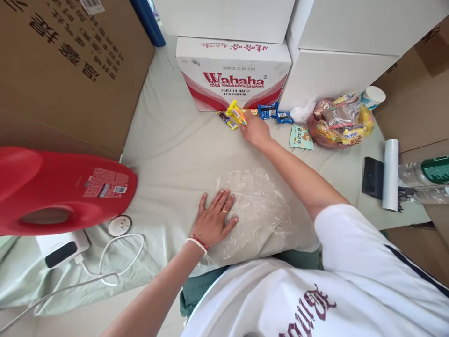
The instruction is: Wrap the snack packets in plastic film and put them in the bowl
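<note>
My left hand (214,220) lies flat with its fingers spread, resting on the left edge of a clear plastic bag (257,206) on the cloth. Reaching far forward, my right hand (256,128) is closed on a small yellow snack packet (235,112), in front of the white and red Wahaha carton (233,75). Just left of that packet, partly behind it, a dark and yellow snack packet (226,120) lies on the cloth. Two blue snack packets (268,111) (285,117) lie to the right of my right hand, along the carton's foot.
A bowl of snacks (326,135), a light green packet (301,138) and a paper cup (373,97) stand at the right. Beyond them lie a white roll (390,175) and plastic bottles (435,169). A red jug (70,192), power bank (63,248) and cable occupy the left.
</note>
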### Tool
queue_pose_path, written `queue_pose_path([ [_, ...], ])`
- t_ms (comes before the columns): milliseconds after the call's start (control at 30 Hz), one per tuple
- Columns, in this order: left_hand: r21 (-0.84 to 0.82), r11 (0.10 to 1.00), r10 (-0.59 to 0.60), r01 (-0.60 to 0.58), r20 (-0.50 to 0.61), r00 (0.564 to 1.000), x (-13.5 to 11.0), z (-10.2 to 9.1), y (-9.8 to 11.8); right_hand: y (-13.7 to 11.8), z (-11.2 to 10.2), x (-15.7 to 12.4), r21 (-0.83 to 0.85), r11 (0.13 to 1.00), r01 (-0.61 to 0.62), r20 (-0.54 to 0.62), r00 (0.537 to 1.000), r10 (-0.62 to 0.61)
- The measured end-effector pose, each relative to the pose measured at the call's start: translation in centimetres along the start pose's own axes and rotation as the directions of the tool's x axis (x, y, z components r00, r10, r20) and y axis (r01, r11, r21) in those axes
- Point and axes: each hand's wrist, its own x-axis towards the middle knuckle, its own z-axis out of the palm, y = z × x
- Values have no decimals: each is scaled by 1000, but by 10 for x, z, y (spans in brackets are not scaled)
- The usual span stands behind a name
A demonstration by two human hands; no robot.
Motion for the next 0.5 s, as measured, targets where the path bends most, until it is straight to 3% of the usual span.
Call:
queue_pose_path([
  [133, -14, 1000, -20, 20, 32, 999, 0, 0, 0, -47, 39, 44, -5, 997, -72, 53, 996, 72],
  [233, -28, 999, -21, 22, 37, 999, -1, 0, 0, -52, 45, 41, -61, 994, -95, 89, 991, 101],
  [367, -65, 998, -20, 22, 24, 1000, 0, 0, 0, -18, 25, -8, -168, 985, -41, 187, 980, 73],
  [433, -90, 996, -25, 26, 13, 1000, 0, -1, 1, 13, 6, -49, -178, 984, -23, 230, 971, 64],
  [500, -115, 993, -27, 27, 3, 1000, 0, 0, 2, 47, -15, -96, -134, 987, -90, 230, 966, 119],
])
